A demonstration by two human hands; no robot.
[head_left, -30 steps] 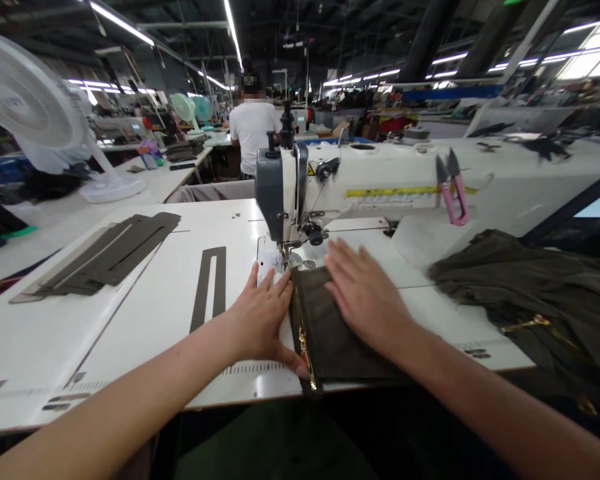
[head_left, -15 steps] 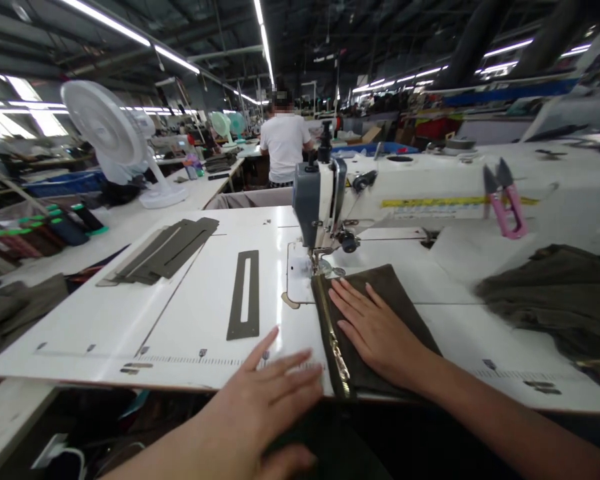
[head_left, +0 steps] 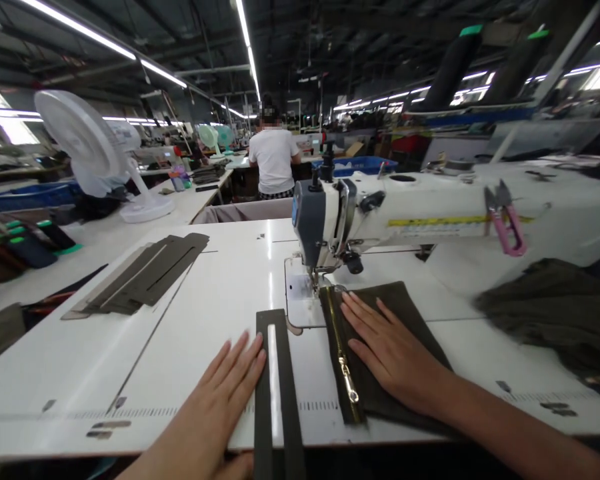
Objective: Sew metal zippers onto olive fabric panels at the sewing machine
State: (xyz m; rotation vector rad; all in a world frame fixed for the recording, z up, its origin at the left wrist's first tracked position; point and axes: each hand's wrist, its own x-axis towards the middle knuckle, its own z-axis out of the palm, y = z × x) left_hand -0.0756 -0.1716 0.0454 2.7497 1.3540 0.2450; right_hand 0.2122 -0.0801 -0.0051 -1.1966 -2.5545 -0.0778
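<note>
My left hand (head_left: 225,393) lies with fingers stretched out, their tips at the left edge of a dark olive strip with a long slot (head_left: 291,400). The strip's near end reaches the table's front edge. To its right, a dark olive fabric panel (head_left: 395,313) carries a brass zipper (head_left: 341,357) along its left side, the slider near the close end. My right hand (head_left: 390,347) rests flat on this panel, fingers extended beside the zipper. The panel's far left corner sits at the needle and presser foot of the sewing machine (head_left: 325,227).
A stack of slotted olive pieces (head_left: 145,273) lies at the left on the white table (head_left: 220,287). Pink thread snips (head_left: 507,223) rest against the machine arm. Bunched dark fabric (head_left: 550,313) is at right. Beyond stand a white fan (head_left: 87,137), thread cones (head_left: 25,243) and a person (head_left: 274,157).
The slotted strip has come toward me and to the right, beside the zipper panel. My left hand has moved left to its edge. My right hand stays on the panel. The view has shifted slightly.
</note>
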